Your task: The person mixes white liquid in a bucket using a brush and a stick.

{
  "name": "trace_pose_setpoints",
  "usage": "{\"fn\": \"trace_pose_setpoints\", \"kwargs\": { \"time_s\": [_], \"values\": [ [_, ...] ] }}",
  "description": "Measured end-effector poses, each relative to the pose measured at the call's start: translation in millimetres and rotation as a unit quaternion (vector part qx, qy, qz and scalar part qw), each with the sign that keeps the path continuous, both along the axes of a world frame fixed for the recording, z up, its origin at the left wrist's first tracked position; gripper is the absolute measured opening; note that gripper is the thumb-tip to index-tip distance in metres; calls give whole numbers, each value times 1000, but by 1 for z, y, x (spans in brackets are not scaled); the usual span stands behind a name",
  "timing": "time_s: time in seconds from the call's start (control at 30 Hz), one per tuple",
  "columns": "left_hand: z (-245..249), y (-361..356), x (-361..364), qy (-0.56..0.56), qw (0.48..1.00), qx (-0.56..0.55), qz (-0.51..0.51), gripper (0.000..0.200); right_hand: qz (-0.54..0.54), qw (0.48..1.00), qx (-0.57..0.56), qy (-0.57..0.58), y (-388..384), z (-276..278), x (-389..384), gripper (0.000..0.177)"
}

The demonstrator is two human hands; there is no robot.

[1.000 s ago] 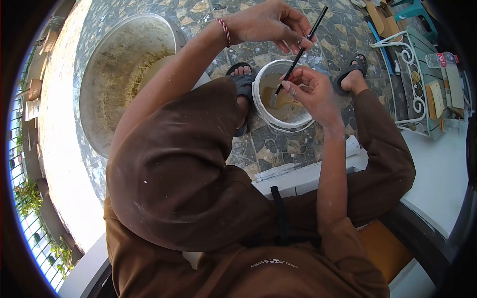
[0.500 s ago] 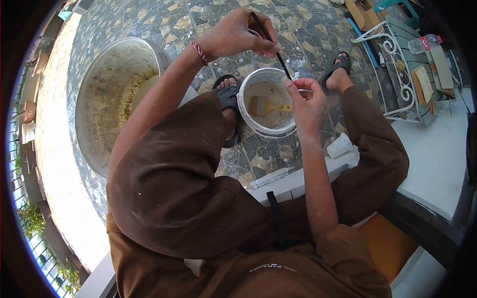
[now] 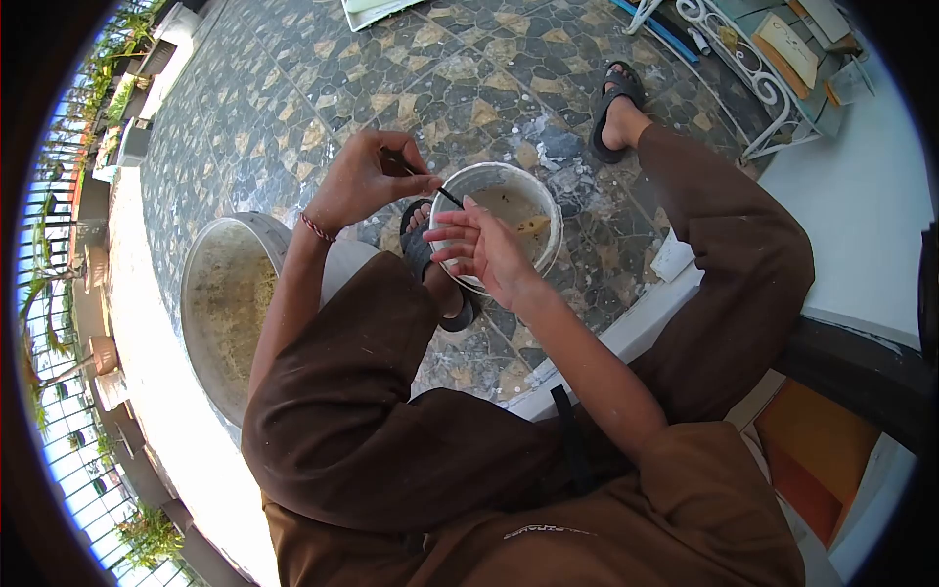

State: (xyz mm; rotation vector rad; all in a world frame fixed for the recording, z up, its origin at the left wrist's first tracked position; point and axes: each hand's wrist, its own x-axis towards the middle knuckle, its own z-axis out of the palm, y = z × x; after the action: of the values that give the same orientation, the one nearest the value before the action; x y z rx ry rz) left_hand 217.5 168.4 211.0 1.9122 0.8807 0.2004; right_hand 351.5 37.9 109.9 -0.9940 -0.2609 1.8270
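Note:
My left hand (image 3: 372, 181), a braided red-and-white cord on its wrist, pinches a thin black stick (image 3: 450, 198) between thumb and fingers. The stick slants down toward my right hand (image 3: 489, 252), whose thumb tip is right at its lower end. The fingers of that hand are spread, palm turned up, over the near-left rim of a white bucket (image 3: 550, 186). Pale, cloudy liquid shows inside the bucket. A wooden paintbrush handle (image 3: 534, 226) lies in it; the brush head is hidden behind my right hand.
A large, stained grey tub (image 3: 210, 284) stands at left. Near my right knee is a white cup (image 3: 671, 256). A bench with white scrollwork (image 3: 758, 83) holds a sponge-like block (image 3: 785, 51) at upper right. White splatters mark the stone-patterned floor (image 3: 469, 73).
Both hands have come lower and to the left, the black stick still in my left hand. My right hand has gone from a pinch to spread fingers. The view has shifted.

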Motion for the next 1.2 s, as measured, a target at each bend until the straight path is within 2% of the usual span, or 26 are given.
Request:
{"fn": "trace_pose_setpoints", "kwargs": {
  "time_s": [0.03, 0.07, 0.1, 0.17, 0.2, 0.3, 0.37, 0.47, 0.5, 0.57, 0.63, 0.67, 0.7, 0.77, 0.8, 0.97, 1.13, 1.2],
  "values": [
    [-2, 0, -1, -5, 1000, -26, -1, 11, -64, 990, 18, 127, 1, -6, -2, 41],
    [-1, 0, -3, 19, 999, -47, -6, 11, -92, 979, 35, 181, 3, -12, -2, 34],
    [0, -2, -3, 29, 998, -46, -18, 11, -103, 976, 37, 189, 4, -19, -1, 34],
    [4, -7, -2, 38, 992, -121, -29, 15, -123, 965, -24, 231, 4, -26, 2, 30],
    [5, -7, -2, 53, 989, -126, -58, 24, -132, 962, -23, 239, 3, -29, 3, 30],
    [4, -10, 0, 53, 983, -144, -99, 28, -163, 948, -46, 270, 2, -33, 3, 26],
    [9, -13, 2, 53, 977, -167, -125, 32, -172, 949, -76, 253, 5, -35, 4, 24],
    [6, -11, -2, 47, 977, -189, -88, 23, -181, 956, -101, 208, 4, -39, 7, 22],
    [-1, -6, -4, 87, 977, -173, -92, 21, -181, 955, -103, 210, 3, -40, 6, 22],
    [-5, -8, -2, 126, 975, -157, -95, 23, -187, 973, -88, 100, 2, -38, 4, 22],
    [-15, -19, 10, 187, 944, -262, -69, 38, -196, 976, -77, 57, 2, -30, -2, 22],
    [-27, -27, 9, 169, 943, -276, -76, 47, -204, 977, -66, 13, 2, -26, -4, 23],
    [-37, -33, 9, 165, 943, -279, -73, 47, -201, 977, -68, 11, 2, -28, -4, 23],
    [-50, -43, 14, 155, 912, -356, -133, 48, -212, 977, -27, 15, 3, -33, -7, 23],
    [-58, -49, 13, 127, 913, -369, -117, 50, -214, 976, -29, 16, 2, -37, -8, 23],
    [-77, -48, 15, 151, 914, -331, -182, 52, -230, 964, -106, 85, -4, -55, -14, 24],
    [-69, -50, 21, 152, 924, -281, -211, 54, -222, 968, -91, 68, 2, -61, -14, 24],
    [-67, -53, 23, 120, 945, -223, -206, 53, -227, 968, -90, 64, 6, -58, -9, 24]
  ]
}}
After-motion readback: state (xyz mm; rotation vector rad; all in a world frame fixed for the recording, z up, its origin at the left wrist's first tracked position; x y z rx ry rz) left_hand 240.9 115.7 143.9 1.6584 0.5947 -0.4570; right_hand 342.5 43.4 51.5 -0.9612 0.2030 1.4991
